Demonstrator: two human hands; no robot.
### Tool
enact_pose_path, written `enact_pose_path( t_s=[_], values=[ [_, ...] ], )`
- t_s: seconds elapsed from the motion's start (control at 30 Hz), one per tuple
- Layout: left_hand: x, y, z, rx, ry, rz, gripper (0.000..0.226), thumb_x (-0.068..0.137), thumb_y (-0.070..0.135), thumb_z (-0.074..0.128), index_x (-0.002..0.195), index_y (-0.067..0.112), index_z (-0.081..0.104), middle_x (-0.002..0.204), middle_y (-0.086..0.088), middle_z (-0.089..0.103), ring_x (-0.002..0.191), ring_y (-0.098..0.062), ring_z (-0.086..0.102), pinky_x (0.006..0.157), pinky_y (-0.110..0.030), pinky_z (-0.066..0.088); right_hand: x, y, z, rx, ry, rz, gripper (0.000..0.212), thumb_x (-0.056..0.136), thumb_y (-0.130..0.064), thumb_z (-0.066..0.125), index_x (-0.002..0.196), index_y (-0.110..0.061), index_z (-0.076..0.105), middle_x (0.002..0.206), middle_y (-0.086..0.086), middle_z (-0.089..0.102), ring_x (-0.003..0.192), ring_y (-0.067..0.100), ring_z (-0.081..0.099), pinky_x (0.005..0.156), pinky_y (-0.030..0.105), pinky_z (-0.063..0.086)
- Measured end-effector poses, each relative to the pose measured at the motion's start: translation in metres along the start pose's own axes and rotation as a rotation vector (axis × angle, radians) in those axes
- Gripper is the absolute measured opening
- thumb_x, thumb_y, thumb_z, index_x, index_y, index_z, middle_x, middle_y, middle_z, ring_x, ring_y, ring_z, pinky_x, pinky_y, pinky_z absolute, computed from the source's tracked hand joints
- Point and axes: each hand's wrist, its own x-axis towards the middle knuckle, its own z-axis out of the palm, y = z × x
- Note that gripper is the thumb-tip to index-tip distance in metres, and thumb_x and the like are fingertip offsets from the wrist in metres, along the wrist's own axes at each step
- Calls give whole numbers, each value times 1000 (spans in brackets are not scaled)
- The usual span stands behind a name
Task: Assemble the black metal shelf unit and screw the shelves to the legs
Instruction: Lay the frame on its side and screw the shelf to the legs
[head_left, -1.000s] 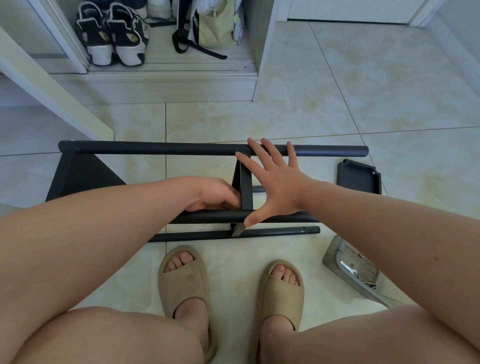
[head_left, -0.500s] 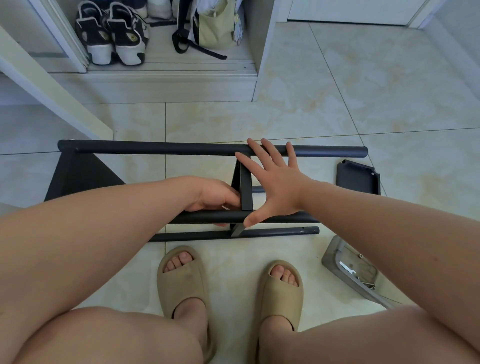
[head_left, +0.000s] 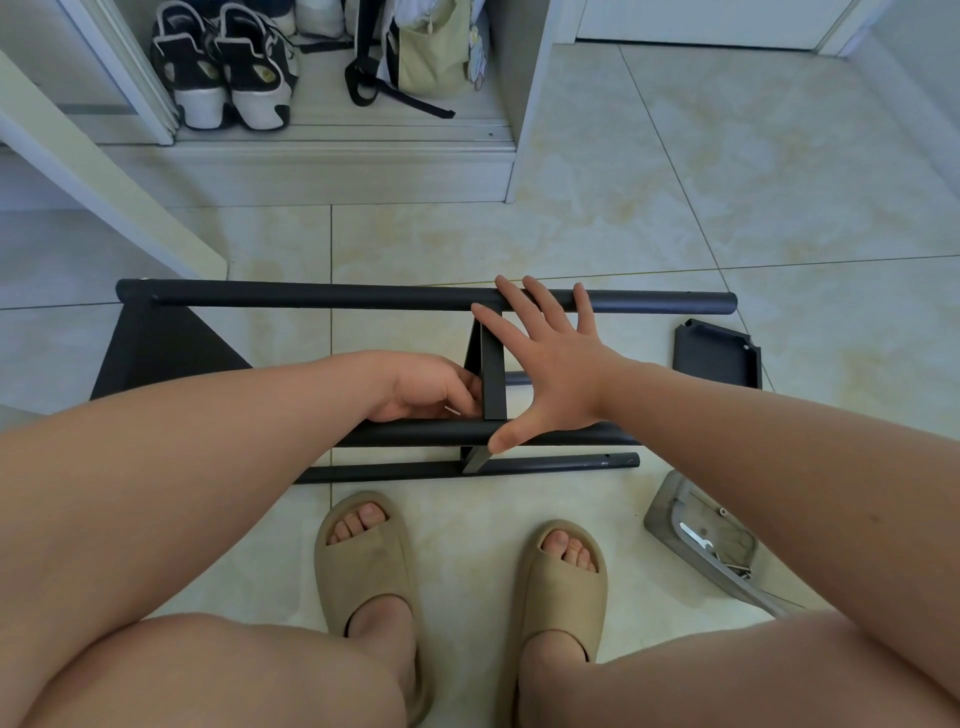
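While the black metal shelf unit (head_left: 322, 297) lies on its side on the pale tiled floor (head_left: 727, 182), both hands are on it. Three round black leg tubes run left-right: far tube (head_left: 649, 302) on top, near tube (head_left: 415, 434) below it, third tube (head_left: 545, 462) lowest, closest to the beige foam sandals (head_left: 363, 561). Flat black end shelf (head_left: 156, 353) sits at the unit's left end. Narrow black middle shelf (head_left: 492, 379), seen edge-on, spans far and near tubes mid-unit. Right hand (head_left: 550, 374) is spread flat across the unit beside the middle shelf, fingers straight on the far tube, thumb on the near tube, gripping nothing. Left hand (head_left: 431, 389) is curled against the middle shelf's left face, just above the near tube; can't tell what it holds. Loose black shelf tray (head_left: 717, 353) lies just off the unit's right end. Grey clear-plastic packet of small metal hardware (head_left: 727, 545) lies near that same end, on the sandal side.
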Motion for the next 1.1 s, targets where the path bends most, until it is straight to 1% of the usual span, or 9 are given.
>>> enact_pose_path(
  t_s=[0.17,0.23,0.37,0.5,0.63,0.7,0.8,0.9,1.1],
  values=[
    [0,1,2,97,42,-61,18,93,14,60,106,10,72,97,-9,73,86,-21,65,82,-35,54,0,0,0,-1,1,0,144,45,-105,44,156,-39,-22,163,-3,-34,149,26,-33,113,68,-21],
    [1,0,2,128,62,-26,17,91,11,63,104,8,72,103,-11,75,93,-20,68,92,-33,54,0,0,0,-1,-1,1,145,46,-104,45,156,-39,-22,162,-3,-35,149,26,-34,113,68,-22],
    [2,-1,1,81,51,6,10,90,3,60,90,6,70,88,-9,72,84,-20,67,80,-26,53,0,0,0,1,-5,2,145,46,-104,45,156,-39,-22,162,-4,-35,149,26,-34,113,68,-21],
    [2,-2,-1,52,43,17,19,90,-3,57,106,-3,67,112,-21,66,100,-26,63,102,-37,47,0,0,0,5,0,-1,144,47,-104,47,156,-39,-22,162,-3,-35,149,26,-33,113,67,-22],
    [1,-1,-1,-13,7,11,24,90,-6,54,111,1,64,109,-18,65,100,-25,62,105,-38,45,1,1,1,4,8,-3,144,46,-105,45,155,-40,-22,163,-4,-34,150,26,-33,113,67,-22],
    [2,-1,0,-24,11,3,20,92,-2,54,107,4,67,107,-15,67,98,-24,63,102,-39,47,1,1,2,2,10,-1,144,45,-105,44,155,-40,-22,163,-4,-34,150,26,-33,113,68,-21],
    [2,0,1,32,29,-55,16,94,13,59,105,8,70,95,-9,72,88,-22,65,86,-38,55,1,1,2,0,11,0,144,45,-106,44,155,-40,-23,163,-4,-34,150,26,-33,113,67,-22],
    [0,0,1,64,24,-41,10,93,10,61,95,8,71,83,-8,72,76,-20,67,73,-33,55,1,1,2,3,11,-1,145,44,-106,43,155,-40,-22,162,-4,-34,149,26,-34,113,67,-23],
    [0,-2,-2,38,7,14,18,90,-4,55,95,5,69,108,-17,66,100,-27,63,99,-36,48,1,1,2,12,11,1,145,44,-105,44,155,-40,-22,162,-6,-34,149,25,-34,113,67,-23]
  ],
)
